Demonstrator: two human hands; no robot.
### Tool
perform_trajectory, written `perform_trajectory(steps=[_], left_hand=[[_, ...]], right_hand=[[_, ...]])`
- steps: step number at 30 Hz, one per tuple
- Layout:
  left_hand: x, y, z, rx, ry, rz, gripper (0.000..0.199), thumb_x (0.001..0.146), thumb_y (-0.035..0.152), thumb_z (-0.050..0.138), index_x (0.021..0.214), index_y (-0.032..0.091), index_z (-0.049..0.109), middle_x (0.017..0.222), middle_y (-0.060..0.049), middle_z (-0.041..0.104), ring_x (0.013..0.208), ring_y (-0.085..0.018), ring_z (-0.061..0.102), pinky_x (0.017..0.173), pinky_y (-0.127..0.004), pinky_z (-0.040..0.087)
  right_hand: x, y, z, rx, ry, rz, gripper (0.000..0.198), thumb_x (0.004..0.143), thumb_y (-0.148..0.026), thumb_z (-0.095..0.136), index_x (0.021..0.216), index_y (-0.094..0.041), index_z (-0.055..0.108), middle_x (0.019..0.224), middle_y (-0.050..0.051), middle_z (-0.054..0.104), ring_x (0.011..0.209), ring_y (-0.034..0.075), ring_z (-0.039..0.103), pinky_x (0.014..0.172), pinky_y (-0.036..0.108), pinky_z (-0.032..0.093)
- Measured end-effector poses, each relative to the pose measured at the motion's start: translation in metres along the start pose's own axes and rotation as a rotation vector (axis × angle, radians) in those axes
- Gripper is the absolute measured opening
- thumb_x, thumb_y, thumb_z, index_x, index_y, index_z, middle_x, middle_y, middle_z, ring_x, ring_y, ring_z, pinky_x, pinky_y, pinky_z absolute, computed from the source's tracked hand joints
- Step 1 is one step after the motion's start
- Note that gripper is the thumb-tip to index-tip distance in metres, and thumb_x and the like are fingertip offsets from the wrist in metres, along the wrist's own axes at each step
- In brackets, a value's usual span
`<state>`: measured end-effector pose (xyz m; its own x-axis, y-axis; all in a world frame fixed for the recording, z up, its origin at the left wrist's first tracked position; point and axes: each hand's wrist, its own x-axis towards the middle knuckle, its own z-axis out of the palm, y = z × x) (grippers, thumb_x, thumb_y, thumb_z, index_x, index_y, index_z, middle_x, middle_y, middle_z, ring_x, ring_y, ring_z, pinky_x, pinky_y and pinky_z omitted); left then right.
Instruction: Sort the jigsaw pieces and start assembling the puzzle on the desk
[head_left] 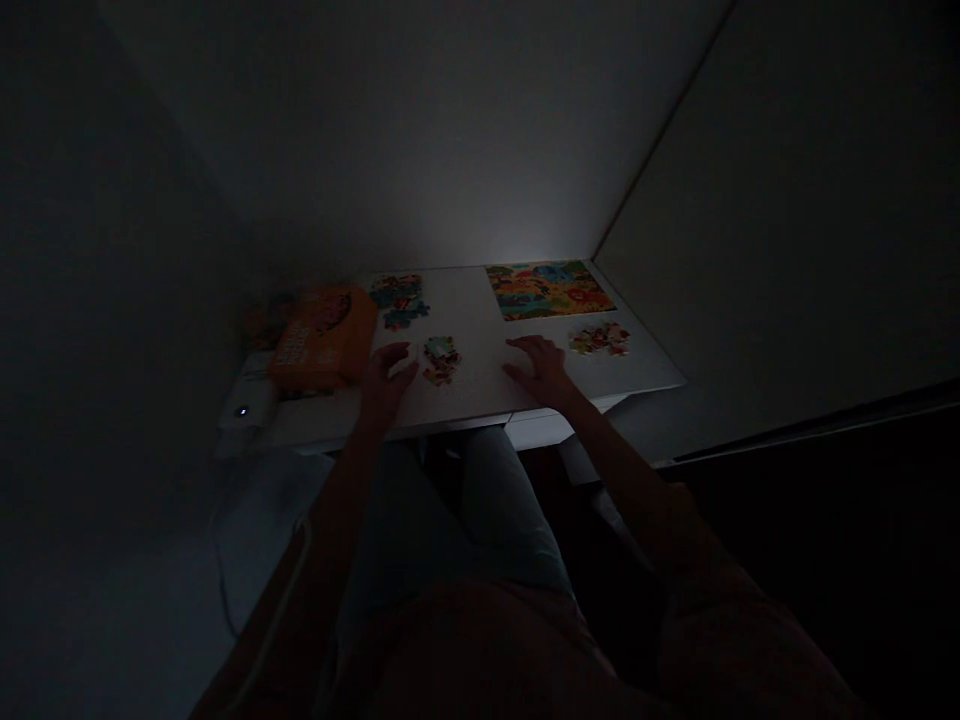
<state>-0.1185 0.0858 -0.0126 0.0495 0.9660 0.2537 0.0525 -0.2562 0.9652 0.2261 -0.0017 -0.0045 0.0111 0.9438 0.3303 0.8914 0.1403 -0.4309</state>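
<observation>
On the white desk (465,320), my left hand (385,385) rests between an orange box (330,340) and a small cluster of jigsaw pieces (442,360). Its thumb and fingers are apart, and I see nothing held in them. My right hand (541,370) is to the right of that cluster, fingers spread, with nothing in its grasp. Beyond it lies a colourful animal picture sheet (551,290). A pile of loose jigsaw pieces (600,339) sits to its right. More jigsaw pieces (400,300) are heaped behind the cluster, near the box.
The scene is very dim. White walls (420,130) rise behind the desk and at the right. A pale device with a small light (242,411) stands at the desk's left end. The desk's front edge runs just above my legs (502,490).
</observation>
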Motion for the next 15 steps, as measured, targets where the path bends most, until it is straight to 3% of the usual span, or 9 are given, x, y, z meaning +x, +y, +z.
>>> perform_trajectory(steps=[4,7,11,15], left_hand=[[0.005,-0.003,0.003,-0.41,-0.022,-0.237,0.04,0.075,0.047,0.091,0.099,0.026,0.067,0.101,-0.003,0.077,0.103,-0.022,0.078,0.102,-0.045,0.066],[0.008,-0.001,-0.001,-0.524,-0.063,-0.281,0.033,0.08,0.043,0.088,0.096,0.026,0.065,0.105,-0.004,0.079,0.11,-0.023,0.079,0.105,-0.045,0.066],[0.007,0.0,-0.001,-0.574,-0.082,-0.314,0.035,0.08,0.045,0.088,0.098,0.026,0.066,0.112,-0.005,0.08,0.11,-0.023,0.077,0.104,-0.044,0.066],[0.005,-0.002,0.003,-0.543,-0.082,-0.311,0.041,0.08,0.047,0.091,0.1,0.026,0.063,0.109,-0.003,0.077,0.105,-0.021,0.076,0.102,-0.044,0.066]], right_hand=[[0.027,-0.069,0.035,0.253,-0.094,-0.053,0.054,0.114,-0.06,0.061,0.159,-0.029,0.068,0.149,0.014,0.076,0.137,0.034,0.071,0.126,0.059,0.045],[0.052,-0.1,0.06,0.472,-0.125,-0.031,0.058,0.112,-0.065,0.065,0.158,-0.03,0.067,0.14,0.011,0.08,0.124,0.03,0.077,0.122,0.056,0.051],[0.077,-0.123,0.086,0.811,-0.205,0.024,0.062,0.102,-0.077,0.07,0.143,-0.03,0.072,0.131,0.009,0.082,0.103,0.025,0.08,0.095,0.045,0.066],[0.087,-0.125,0.089,0.886,-0.167,0.05,0.061,0.091,-0.083,0.077,0.115,-0.027,0.074,0.109,0.007,0.083,0.1,0.025,0.079,0.09,0.043,0.067]])
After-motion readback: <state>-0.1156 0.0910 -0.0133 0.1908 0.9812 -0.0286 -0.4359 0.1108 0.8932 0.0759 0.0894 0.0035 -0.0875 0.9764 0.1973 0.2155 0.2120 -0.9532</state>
